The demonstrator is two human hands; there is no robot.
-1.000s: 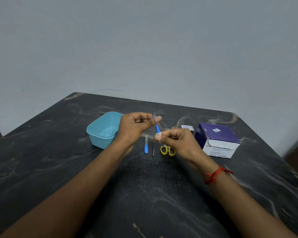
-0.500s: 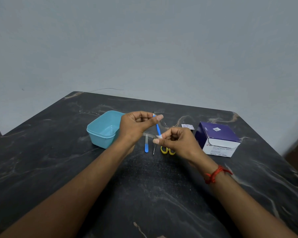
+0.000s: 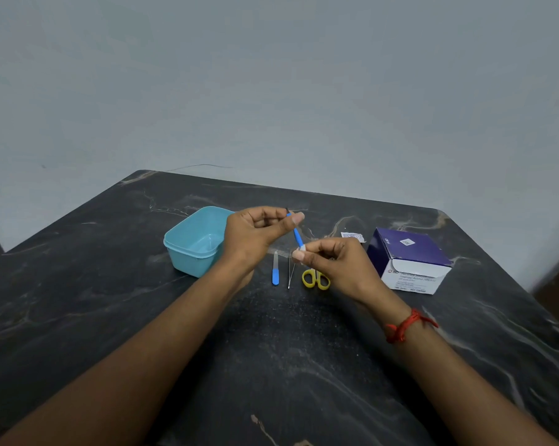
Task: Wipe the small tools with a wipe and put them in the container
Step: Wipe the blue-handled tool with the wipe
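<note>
Left grip [image 3: 255, 233]: clenched on the pick [image 3: 295, 234], with thumb and forefinger pinching its upper end; the other fingers are curled in.
Right grip [image 3: 332, 265]: thumb and fingers pinch a small white wipe [image 3: 301, 248] against the pick's lower end.
Pick: a thin blue tool held in the air between the two grips and spanning the gap from one to the other. It is tilted, with the top leaning left and away. Its dark tip pokes out just above the left thumb.
Container [image 3: 196, 241]: a light blue open tub on the table [image 3: 271, 365], just left of the left grip and partly hidden behind it.
File [image 3: 275, 268]: lies on the table below the grips, blue handle nearest the person.
Tweezers [image 3: 291, 270]: just right of the file and roughly parallel to it.
Scissors [image 3: 316, 279]: yellow handles show beside the tweezers; the blades are hidden under the right grip.
Box [image 3: 410, 259]: purple and white, to the right of the right grip and apart from it.
Sachet [image 3: 352, 236]: small and white, lying flat between the box and the right grip.
Wrist: a red thread [image 3: 406, 325] is tied round the right one.
</note>
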